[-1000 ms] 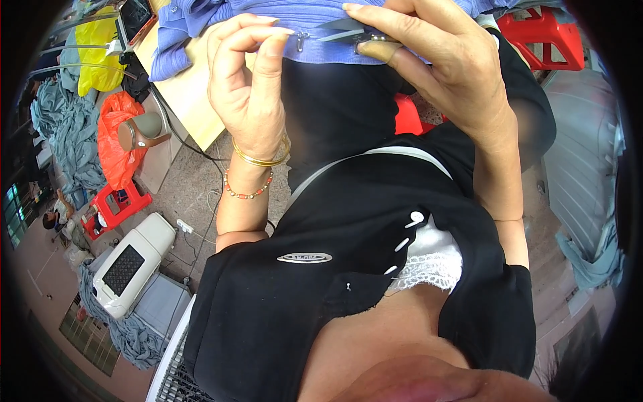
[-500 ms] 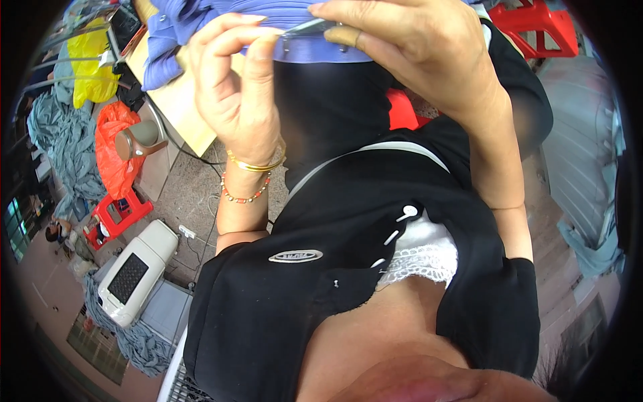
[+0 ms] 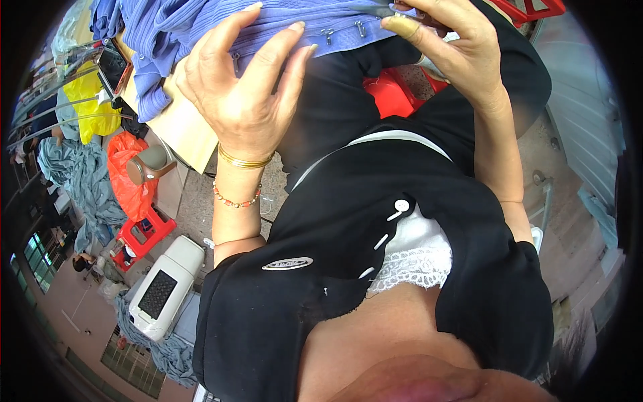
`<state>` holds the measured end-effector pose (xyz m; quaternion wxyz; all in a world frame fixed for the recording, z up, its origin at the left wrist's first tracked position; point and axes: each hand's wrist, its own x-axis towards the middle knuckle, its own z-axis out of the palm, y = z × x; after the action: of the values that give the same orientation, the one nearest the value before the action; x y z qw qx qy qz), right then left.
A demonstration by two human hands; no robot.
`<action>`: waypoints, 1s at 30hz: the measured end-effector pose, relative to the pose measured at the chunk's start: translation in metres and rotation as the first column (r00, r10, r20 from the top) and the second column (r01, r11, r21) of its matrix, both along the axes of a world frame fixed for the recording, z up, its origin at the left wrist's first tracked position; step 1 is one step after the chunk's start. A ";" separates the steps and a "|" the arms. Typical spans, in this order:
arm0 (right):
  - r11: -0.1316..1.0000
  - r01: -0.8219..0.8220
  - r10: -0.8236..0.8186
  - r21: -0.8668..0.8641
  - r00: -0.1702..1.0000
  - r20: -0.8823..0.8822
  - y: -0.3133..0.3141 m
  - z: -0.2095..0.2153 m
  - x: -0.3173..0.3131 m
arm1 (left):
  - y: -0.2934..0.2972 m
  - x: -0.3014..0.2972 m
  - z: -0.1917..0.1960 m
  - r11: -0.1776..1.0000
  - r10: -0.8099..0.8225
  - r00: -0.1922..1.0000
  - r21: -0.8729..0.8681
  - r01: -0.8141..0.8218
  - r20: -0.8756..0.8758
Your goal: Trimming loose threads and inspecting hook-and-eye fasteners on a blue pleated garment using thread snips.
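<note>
A blue ribbed garment [image 3: 295, 40] lies over my lap and a pale board, with several small metal fasteners [image 3: 327, 35] along its near edge. My left hand [image 3: 244, 90] is above the garment, its fingers spread and nothing between them. At the garment's right end, my right hand [image 3: 462, 50] has curled fingers closed around a small grey pointed tool [image 3: 380, 11], mostly hidden by the hand. A yellowish cover wraps the right thumb. Part of a pale object [image 3: 432, 67] shows below the right palm; its kind is unclear.
The pale board [image 3: 181, 127] sits at left, near an orange-red bag [image 3: 127, 174] and a brown-grey cup-shaped thing [image 3: 151, 163]. A red stool [image 3: 144, 234] and a white machine housing [image 3: 167, 288] stand lower left. Red plastic [image 3: 392, 94] shows between my legs.
My hands have moved apart; the left has let go of the thin shiny thing held between them and opened. More of the garment and its fasteners shows. The view has shifted slightly.
</note>
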<state>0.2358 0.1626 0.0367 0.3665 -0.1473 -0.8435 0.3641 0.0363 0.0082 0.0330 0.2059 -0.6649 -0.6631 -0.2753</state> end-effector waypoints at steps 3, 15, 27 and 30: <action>0.966 0.032 -0.075 0.255 0.984 0.162 -0.004 0.006 0.006 | 0.004 0.005 0.006 1.000 0.015 0.996 -0.022 -0.017 -0.085; 0.992 -0.100 0.102 -0.074 0.995 0.025 -0.010 -0.014 0.003 | 0.006 -0.001 -0.001 0.996 -0.080 0.995 0.022 0.081 -0.065; 0.924 0.073 0.106 0.375 0.894 -0.435 0.004 -0.052 -0.023 | 0.006 0.006 0.004 0.998 -0.003 1.000 -0.065 0.001 -0.028; 0.976 0.013 -0.031 0.218 0.996 0.080 -0.009 -0.017 -0.006 | 0.008 0.010 0.014 0.991 0.037 0.984 -0.117 -0.058 -0.174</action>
<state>0.2298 0.1538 0.0198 0.3488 -0.1309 -0.8910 0.2593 0.0461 0.0158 0.0473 0.2278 -0.6815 -0.6741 -0.1710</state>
